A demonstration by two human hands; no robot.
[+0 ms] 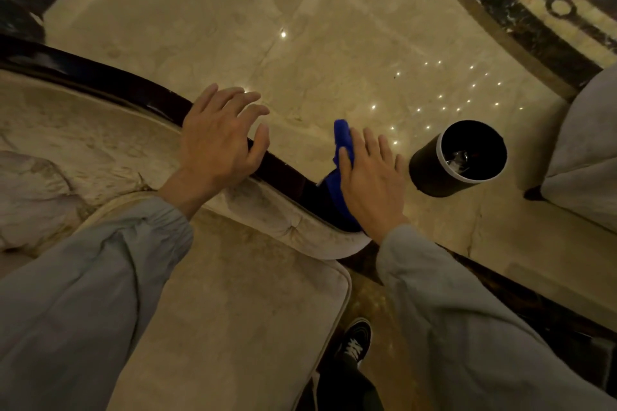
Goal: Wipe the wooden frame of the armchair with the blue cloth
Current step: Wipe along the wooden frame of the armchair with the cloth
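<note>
— Where has the blue cloth (339, 173) got to?

— It lies on the dark wooden frame (283, 167) of the armchair, near the end of the curved top rail. The right hand (367, 177) presses flat on it, fingers spread and straight rather than curled around it. The cloth looks soft and bunched; one fold sticks up past the fingertips, the rest trails down the rail under the palm.

— And the other hand?

— The left hand (220, 140) rests further along the same rail, palm on the edge where wood meets padding, fingers open and loosely fanned beyond the rail. It holds nothing.

— What is the frame like?

— Glossy, almost black, a smooth band that sweeps in a long curve along the back edge of the upholstery (100, 130). The padding inside it is pale, velvety and buttoned, with a creased, worn look. The seat cushion (233, 310) below is the same pale fabric, squarish with rounded corners.

— Anything near the chair?

— A round black bin (457, 157) with a thin pale rim stands on the polished marble floor (267, 10), just beside the right hand as seen from above. The floor is cream stone, mirroring small ceiling lights, with a dark curved inlay toward the far corner. Both sleeves (83, 277) are loose grey cloth, and a black shoe (355, 340) with white laces shows beside the cushion.
</note>
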